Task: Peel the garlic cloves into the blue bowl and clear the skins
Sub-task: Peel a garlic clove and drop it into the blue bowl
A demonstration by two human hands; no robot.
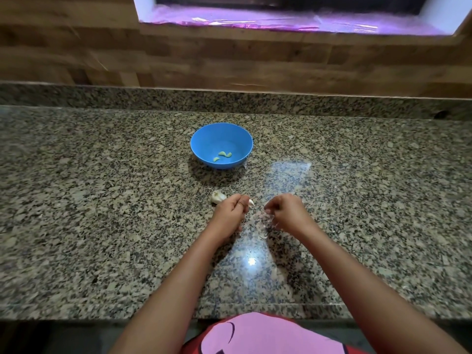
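Left hand (229, 210) closed round a garlic clove (251, 202), fingers curled over it, only the pale pointed end showing past the fingertips. Long axis of the clove roughly left to right, tipped a little toward the near edge, point aimed at the right hand (287, 212). Right hand just beside the left, apart from it, fingers curled inward with the tips gathered. Wisps of papery skins (263, 219) directly under those tips; impossible to tell whether pinched or merely lying below. More skins loose on the granite counter (102, 200) between the two wrists, one curled scrap nearest the body. Just behind the left hand, at its knuckles, a partial garlic bulb (217, 196), whitish, resting on the counter, its direction hard to read. Well beyond both hands, toward the back of the counter, the blue bowl (204, 141), upright, mouth up. Inside, low on the near wall, three peeled cloves (222, 155), small, curved, close together, lying flat. Behind the counter, a wooden wall (76, 54). At the bottom edge, a pink shirt (268, 333).
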